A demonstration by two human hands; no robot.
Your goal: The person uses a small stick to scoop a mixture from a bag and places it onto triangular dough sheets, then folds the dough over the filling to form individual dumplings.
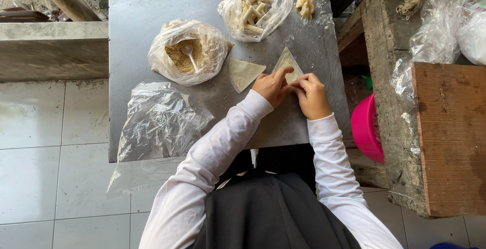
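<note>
2 hands (292,91) pressing triangular wrapper (286,60) near table (131,21) right edge.

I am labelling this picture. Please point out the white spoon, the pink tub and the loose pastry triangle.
white spoon (189,55), head view, on its handle.
pink tub (365,127), head view, on its outer wall.
loose pastry triangle (243,73), head view, on its middle.

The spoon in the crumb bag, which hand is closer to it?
Left. The left hand rests on the triangular wrapper, to the right of the spoon and crumb bag. The right hand lies farther right, touching the left hand.
</note>
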